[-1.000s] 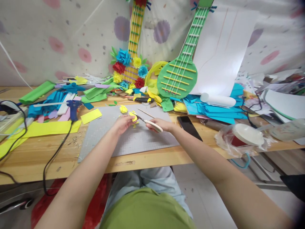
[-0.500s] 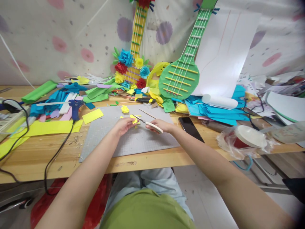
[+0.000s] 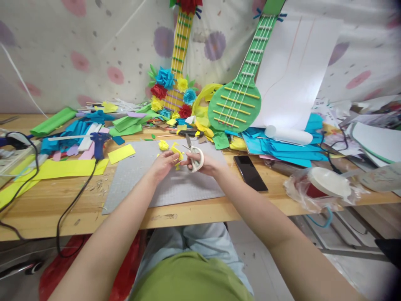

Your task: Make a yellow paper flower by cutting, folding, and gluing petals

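Between the fingers of my left hand (image 3: 165, 164) is a small piece of yellow paper (image 3: 176, 149), with a curled strip standing up from it. My right hand (image 3: 203, 163) holds white-handled scissors (image 3: 196, 158), their blades pointing up and away from me. Its fingertips come close to the yellow paper; whether they touch it I cannot tell. Both hands are above a grey cutting mat (image 3: 138, 184). A yellow paper flower (image 3: 163, 145) lies on the mat just beyond my left hand.
A blue glue gun (image 3: 99, 144) and yellow paper strips (image 3: 62, 169) lie to the left. On the right are a black phone (image 3: 250, 173) and a plastic-wrapped cup (image 3: 316, 188). A green paper lute (image 3: 234, 104) and a flowered yellow one (image 3: 174, 90) lean at the back.
The scissors have swung from pointing left at the yellow paper to pointing upward, away from it. My right hand has turned and moved closer to my left, and a paper strip now stands up.
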Tool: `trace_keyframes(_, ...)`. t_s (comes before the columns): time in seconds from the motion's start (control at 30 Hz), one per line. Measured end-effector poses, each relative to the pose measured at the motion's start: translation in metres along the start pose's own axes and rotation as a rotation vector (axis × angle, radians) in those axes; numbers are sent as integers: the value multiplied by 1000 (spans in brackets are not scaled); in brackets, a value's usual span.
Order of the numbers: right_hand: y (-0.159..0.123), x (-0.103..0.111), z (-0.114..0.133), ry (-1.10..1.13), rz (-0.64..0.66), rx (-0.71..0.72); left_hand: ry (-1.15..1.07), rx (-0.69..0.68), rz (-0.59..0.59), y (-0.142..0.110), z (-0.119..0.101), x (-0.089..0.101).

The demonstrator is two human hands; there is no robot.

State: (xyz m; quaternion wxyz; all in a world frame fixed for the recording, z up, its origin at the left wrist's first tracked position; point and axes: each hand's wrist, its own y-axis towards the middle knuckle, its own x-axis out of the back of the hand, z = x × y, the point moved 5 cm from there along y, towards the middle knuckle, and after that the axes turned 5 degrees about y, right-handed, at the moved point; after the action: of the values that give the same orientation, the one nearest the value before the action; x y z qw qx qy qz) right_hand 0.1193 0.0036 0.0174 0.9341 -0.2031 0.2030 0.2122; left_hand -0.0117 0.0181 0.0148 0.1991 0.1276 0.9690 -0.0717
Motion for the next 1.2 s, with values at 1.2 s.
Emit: trace_keyframes(1.2, 23, 6, 3, -609, -631, 494, -105, 106, -385, -5, 11, 1)
